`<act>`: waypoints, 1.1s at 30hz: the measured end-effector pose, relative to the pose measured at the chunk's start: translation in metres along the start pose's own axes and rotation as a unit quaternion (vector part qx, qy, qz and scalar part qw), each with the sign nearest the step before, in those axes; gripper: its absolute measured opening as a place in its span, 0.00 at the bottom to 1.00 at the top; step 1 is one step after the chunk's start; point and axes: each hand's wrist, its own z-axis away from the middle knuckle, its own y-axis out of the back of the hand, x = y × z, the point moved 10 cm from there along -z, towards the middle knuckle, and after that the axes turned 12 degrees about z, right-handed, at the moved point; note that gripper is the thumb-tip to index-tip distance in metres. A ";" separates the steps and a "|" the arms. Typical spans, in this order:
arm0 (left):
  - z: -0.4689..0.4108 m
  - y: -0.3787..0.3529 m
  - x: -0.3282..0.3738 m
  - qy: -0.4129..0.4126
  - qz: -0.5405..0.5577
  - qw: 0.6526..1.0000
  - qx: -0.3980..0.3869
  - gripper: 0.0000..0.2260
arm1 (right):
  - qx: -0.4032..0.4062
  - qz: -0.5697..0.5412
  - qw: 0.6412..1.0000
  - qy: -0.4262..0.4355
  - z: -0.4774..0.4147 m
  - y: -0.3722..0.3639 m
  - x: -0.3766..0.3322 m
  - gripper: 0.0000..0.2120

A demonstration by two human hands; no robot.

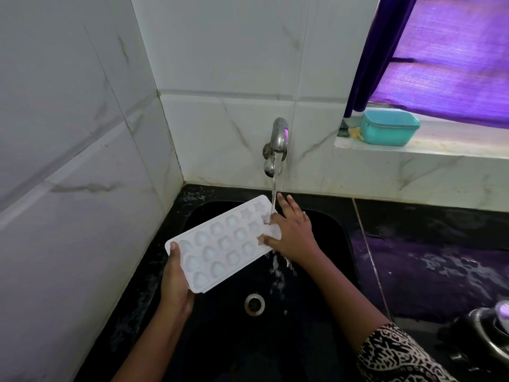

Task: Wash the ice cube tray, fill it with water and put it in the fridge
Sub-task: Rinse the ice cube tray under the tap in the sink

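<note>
Tap [278, 133] running! Right hand [294, 232], fingers [285, 202] spread wide, presses tray [220, 244] at 2 o'clock end under stream [275, 183]; left hand [176, 282] clamps 7 o'clock end, over sink [316, 312].

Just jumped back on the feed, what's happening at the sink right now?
A person is washing the white ice cube tray over the black sink. The left hand grips the tray's near end. The right hand rests with spread fingers on its far end, where water from the open tap lands. Water spills off the tray's edge into the sink. Filling has not yet started.
</note>
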 end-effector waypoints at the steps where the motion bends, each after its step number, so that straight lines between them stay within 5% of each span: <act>1: 0.000 0.002 0.000 0.001 0.001 1.000 0.004 0.29 | 0.010 -0.064 0.998 -0.022 -0.001 0.005 0.006 0.21; 5: -0.001 0.007 0.003 0.000 0.005 1.000 0.017 0.26 | 0.101 -0.362 0.904 -0.201 -0.023 0.036 0.056 0.08; 7: 0.000 0.006 0.004 0.000 0.004 1.000 0.014 0.26 | 0.062 -0.431 0.863 -0.256 -0.059 0.035 0.070 0.12; 11: 0.002 0.002 0.007 -0.003 0.009 1.000 0.013 0.26 | -0.083 -0.559 0.779 -0.272 -0.117 0.014 0.045 0.12; 21: 0.001 0.006 0.001 0.009 0.021 1.000 0.021 0.25 | -0.054 -0.688 0.668 -0.279 -0.135 -0.005 0.046 0.07; 23: 0.001 0.006 0.001 0.009 0.022 1.000 0.021 0.23 | -0.075 -0.645 0.709 -0.275 -0.131 -0.001 0.044 0.14; 26: 0.002 0.002 -0.001 0.011 0.019 1.000 0.012 0.24 | -0.074 -0.431 0.858 -0.269 -0.108 0.016 0.052 0.22; 28: 0.001 -0.003 0.000 0.011 0.015 1.000 0.007 0.25 | -0.003 -0.301 0.930 -0.210 -0.083 0.034 0.050 0.15; 30: 0.000 -0.008 0.000 0.010 0.013 1.000 0.003 0.26 | 0.008 -0.236 0.961 -0.148 -0.050 0.029 0.040 0.07; 33: -0.003 -0.014 -0.001 0.006 0.015 1.000 0.007 0.23 | -0.014 -0.196 0.975 -0.101 -0.014 0.011 0.033 0.10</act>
